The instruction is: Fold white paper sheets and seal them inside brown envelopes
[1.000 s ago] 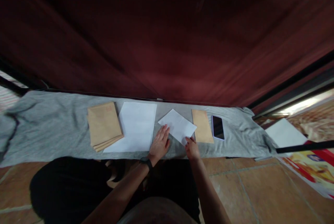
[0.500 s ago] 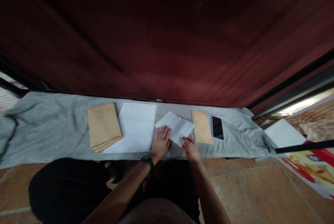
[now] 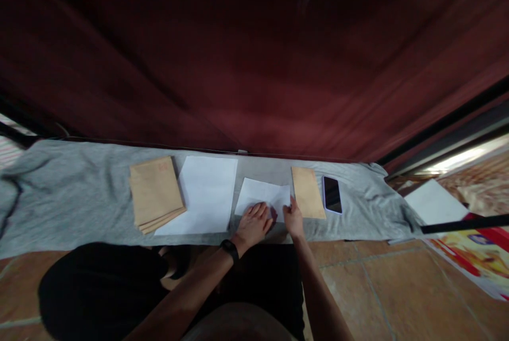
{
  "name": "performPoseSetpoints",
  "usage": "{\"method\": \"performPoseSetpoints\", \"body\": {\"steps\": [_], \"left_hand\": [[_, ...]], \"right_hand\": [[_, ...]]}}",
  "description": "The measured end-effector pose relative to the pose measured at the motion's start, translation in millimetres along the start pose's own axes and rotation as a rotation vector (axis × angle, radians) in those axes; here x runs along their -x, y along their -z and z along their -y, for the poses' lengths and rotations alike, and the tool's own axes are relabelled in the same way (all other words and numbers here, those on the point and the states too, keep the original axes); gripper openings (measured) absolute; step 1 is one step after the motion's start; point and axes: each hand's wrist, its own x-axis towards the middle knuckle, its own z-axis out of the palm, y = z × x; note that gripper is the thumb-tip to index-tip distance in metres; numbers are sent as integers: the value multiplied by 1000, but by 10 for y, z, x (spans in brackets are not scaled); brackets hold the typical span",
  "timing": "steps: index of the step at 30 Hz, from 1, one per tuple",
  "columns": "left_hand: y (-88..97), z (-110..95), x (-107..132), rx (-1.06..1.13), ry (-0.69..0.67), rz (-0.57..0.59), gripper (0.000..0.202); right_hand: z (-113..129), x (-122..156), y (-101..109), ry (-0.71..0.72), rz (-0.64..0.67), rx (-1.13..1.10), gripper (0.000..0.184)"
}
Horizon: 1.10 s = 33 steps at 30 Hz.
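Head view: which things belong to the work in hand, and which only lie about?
In work: white sheet, under the left grip, right grip at its edge; likely also paper stack, envelope, envelope pile.
Lying about: phone, far-right sheet, poster.

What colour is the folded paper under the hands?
White, seen in the head view: folded paper on grey cloth.

Home floor: terracotta tiles (image 3: 397,298), red curtain (image 3: 254,65)

My left hand (image 3: 254,224) and right hand (image 3: 293,219) have folded the white sheet (image 3: 262,195) smaller, now squared under my fingers.
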Motion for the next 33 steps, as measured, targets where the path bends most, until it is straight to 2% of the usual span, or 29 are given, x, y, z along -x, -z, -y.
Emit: {"method": "performPoseSetpoints", "body": {"steps": [4,7,9,14,18,21,24,29,33], "left_hand": [[68,153,-182,21,43,-46,49],[29,215,-328,12,32,-38,52],[-33,224,-388,-2,75,-40,55],[-174,208,-412,-20,149,-80,60],[-184,223,-408,-57,124,-31,59],[-143,267,-410,-79,98,58,58],[-88,324,-394,-77,103,82,58],[-49,365,-337,-61,135,42,58],[-76,360,-286,-46,214,1,61]], "right_hand": [[-22,0,-54,135,14,358,50],[-13,-44,-89,209,37,485,52],[3,-70,-86,259,39,535,52],[43,-12,-96,380,-48,650,51],[69,89,-304,523,88,524,52],[78,120,-491,529,185,479,54],[67,116,-579,543,186,597,54],[9,50,-552,579,160,813,51],[-69,-66,-509,576,74,882,52]]}}
